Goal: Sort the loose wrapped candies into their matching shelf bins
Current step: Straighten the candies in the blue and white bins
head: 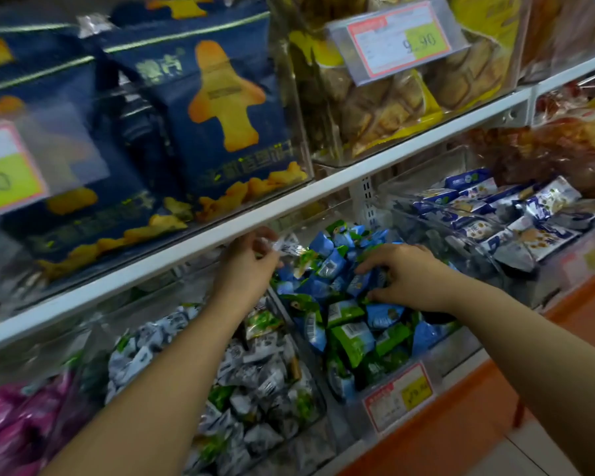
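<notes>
Silver-white foil marks the small wrapped candy point(287, 248) pinched between the thumb and fingertips of the left hand point(246, 261). It is held up just under the long white shelf rail point(323, 197), above the divide between two bins. The right hand point(409, 278) lies palm down on the heap of blue and green wrapped candies point(347, 326). Its fingers are bent into the pile, and whether they grip a piece cannot be told. That heap fills a clear plastic bin point(461, 348) with a pink and yellow price label point(401, 395) on its near wall. Just left of it, under the left forearm, is a heap of grey-white and green wrapped candies point(255, 376). Further left is a blurred pile of pink wrapped sweets point(21, 417). To the right, a separate clear bin holds larger blue and white flat packets point(529, 218). On the shelf above stand dark blue snack bags printed with a yellow plane shape point(220, 108). An orange shelf base point(495, 389) runs along the near right edge.
</notes>
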